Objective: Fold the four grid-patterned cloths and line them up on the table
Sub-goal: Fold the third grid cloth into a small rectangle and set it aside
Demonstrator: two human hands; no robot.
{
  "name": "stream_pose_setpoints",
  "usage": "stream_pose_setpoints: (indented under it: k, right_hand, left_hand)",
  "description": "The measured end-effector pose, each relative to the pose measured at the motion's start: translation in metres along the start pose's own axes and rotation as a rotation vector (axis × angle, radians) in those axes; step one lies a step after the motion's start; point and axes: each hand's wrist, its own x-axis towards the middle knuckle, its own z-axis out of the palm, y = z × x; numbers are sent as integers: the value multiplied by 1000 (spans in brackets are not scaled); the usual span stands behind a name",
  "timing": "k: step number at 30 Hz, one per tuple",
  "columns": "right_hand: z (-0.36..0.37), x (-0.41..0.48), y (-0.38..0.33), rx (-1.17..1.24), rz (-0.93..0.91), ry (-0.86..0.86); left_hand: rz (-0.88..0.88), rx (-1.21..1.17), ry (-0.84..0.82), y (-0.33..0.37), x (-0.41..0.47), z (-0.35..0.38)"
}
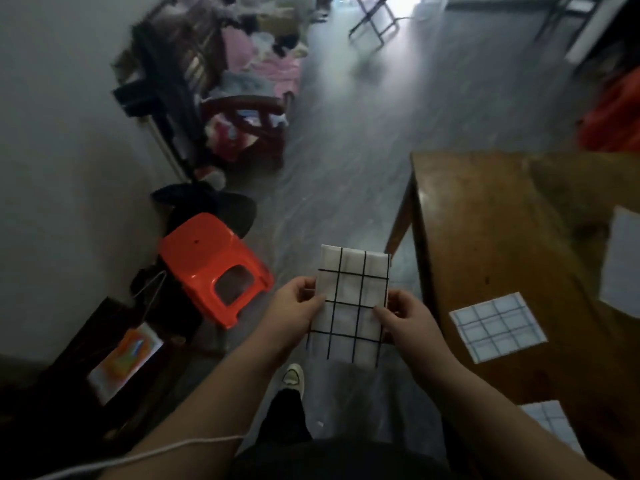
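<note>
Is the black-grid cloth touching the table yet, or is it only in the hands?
Apart. The head view shows the black-grid cloth pinched between the left hand and right hand, held over the floor, left of the table edge.

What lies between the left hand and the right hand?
In the head view, the folded black-grid cloth spans between the left hand and the right hand; both pinch its side edges.

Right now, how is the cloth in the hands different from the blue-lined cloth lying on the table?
The held cloth has bold black lines; the table cloth has thin blue ones. The held cloth is up in the air beside the table, pinched by the left hand and right hand; the table cloth lies flat, untouched. Both are white, gridded and folded.
</note>
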Motion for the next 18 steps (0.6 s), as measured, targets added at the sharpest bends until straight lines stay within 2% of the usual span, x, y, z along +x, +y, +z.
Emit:
stream_pose_setpoints:
  k: [8,12,18]
  right_hand:
    - [-9,83,-38,119,44,441]
    - [-41,102,-32,132,126,658]
    - [-101,142,3,187,263,879]
  left_hand:
    - [-3,268,-388,74,151,32]
    - [47,439,-523,98,195,89]
    - [122,679,-701,101,257,196]
